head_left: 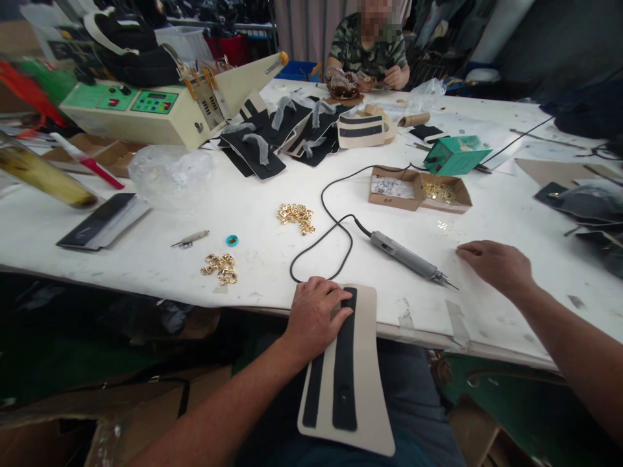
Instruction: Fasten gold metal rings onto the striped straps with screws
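My left hand (316, 314) lies on the top end of a beige panel with two black strips (348, 383), fingers curled over it; the panel hangs over the table's front edge onto my lap. My right hand (494, 264) rests flat on the white table (243, 214), fingers stretched toward the tip of a grey corded pen-shaped tool (409, 259) and apart from it. Two heaps of gold metal fittings (296, 217) (220, 268) lie to the left.
Two small cardboard boxes (418, 191) hold small parts behind the tool. A green box (455, 155), a stack of black and beige panels (282, 133) and a cream machine (160, 107) stand farther back. Another person (370, 55) works at the far side.
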The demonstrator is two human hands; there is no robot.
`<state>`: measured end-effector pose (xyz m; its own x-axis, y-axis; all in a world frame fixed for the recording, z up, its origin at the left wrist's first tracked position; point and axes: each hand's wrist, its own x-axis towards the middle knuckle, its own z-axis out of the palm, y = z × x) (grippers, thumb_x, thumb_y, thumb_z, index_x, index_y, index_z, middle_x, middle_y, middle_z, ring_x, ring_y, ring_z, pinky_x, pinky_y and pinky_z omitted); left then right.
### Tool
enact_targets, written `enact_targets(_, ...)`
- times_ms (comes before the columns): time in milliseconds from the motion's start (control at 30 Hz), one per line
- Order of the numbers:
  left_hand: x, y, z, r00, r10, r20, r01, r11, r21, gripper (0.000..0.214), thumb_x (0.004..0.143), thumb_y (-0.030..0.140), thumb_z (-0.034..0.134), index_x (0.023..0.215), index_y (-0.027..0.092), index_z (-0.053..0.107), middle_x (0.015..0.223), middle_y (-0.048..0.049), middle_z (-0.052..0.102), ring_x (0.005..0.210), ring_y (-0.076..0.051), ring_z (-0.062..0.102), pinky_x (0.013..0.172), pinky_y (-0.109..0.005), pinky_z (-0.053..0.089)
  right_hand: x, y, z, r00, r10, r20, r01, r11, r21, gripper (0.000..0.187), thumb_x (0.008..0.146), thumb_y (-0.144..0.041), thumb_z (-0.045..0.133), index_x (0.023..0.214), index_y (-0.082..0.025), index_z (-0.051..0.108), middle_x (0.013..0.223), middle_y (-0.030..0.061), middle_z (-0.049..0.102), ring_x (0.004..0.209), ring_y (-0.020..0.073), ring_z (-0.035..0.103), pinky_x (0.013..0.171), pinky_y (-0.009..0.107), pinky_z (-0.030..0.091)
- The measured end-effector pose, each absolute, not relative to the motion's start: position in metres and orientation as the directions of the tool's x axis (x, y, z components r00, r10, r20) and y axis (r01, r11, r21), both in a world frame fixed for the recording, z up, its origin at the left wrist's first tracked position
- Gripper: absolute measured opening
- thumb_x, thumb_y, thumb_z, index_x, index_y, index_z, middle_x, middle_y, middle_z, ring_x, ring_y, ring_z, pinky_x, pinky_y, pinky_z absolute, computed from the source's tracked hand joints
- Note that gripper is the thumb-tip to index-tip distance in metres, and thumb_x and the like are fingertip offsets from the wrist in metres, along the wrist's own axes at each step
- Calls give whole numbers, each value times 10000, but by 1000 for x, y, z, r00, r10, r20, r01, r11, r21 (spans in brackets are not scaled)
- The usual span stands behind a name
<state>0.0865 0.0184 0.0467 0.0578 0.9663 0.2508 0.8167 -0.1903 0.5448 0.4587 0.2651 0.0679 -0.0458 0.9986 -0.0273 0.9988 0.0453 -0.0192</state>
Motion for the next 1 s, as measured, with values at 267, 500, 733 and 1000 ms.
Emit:
enact_targets(267, 86, 18, 43, 40, 963, 267, 810, -188, 556, 223, 917, 279, 776, 1134, 276, 728, 1145, -34, 733, 1129, -270, 577, 932, -478, 413, 342, 119, 72, -571, 821, 1, 608, 424, -672, 191, 971, -494, 584, 955, -391, 745, 1004, 11, 774, 937, 284, 732, 842, 425, 599)
enact_targets(500, 86, 17, 41, 32, 965, 261, 801, -180, 571, 231, 925, 284, 770, 1149, 270, 717, 1164, -49, 734, 1146, -282, 579, 945, -485, 413, 294, 83, 44, -560, 828, -10, 605, 401, -688, 127, 949, -393, 650, 911, -384, 771, 950, 4, 768, 906, 261, 733, 824, 405, 586)
enact_targets(733, 85, 17, 39, 33, 959, 280, 792, -196, 579, 237, 914, 288, 784, 1140, 272, 714, 1153, -9, 729, 1139, -261, 574, 952, -480, 409, 294, 82, 50, -519, 854, -6, 655, 394, -644, 149, 952, -391, 631, 872, -310, 727, 867, 23, 734, 804, 235, 690, 736, 373, 533)
enact_targets(1000, 85, 17, 39, 35, 961, 275, 793, -194, 577, 205, 943, 314, 752, 1138, 268, 713, 1155, -12, 732, 1144, -261, 568, 938, -483, 411, 278, 86, 63, -593, 801, -79, 611, 385, -692, 140, 997, -336, 595, 933, -262, 695, 895, -5, 693, 815, 187, 646, 760, 337, 461)
